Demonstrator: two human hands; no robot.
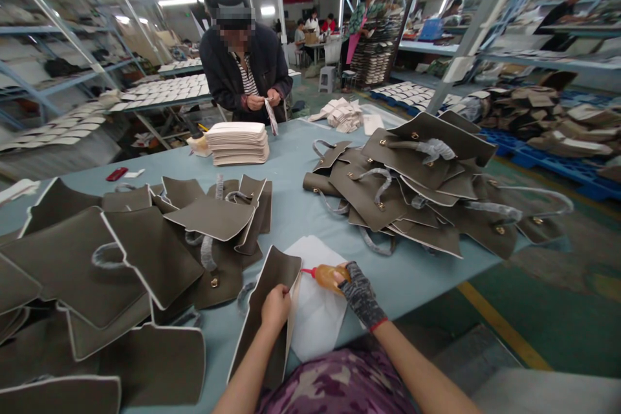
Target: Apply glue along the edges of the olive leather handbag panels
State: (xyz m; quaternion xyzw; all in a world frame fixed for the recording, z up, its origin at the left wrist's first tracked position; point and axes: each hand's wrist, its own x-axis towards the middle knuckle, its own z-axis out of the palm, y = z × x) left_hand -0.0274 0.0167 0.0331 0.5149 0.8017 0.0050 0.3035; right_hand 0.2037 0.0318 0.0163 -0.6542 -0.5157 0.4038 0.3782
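My left hand [275,306] is closed on the edge of an olive-grey leather bag panel [264,317] that stands tilted at the near edge of the table. My right hand [358,294], in a dark patterned glove, grips a small amber glue bottle [327,275] whose red nozzle touches the panel's upper edge. A white sheet of paper [315,310] lies under the bottle and the panel.
Heaps of the same grey panels with handles lie at the left [121,259] and right [417,181] of the light blue table [291,207]. A stack of cream pieces [237,142] sits at the far side, where a person [242,65] stands handling a piece. Shelving racks surround.
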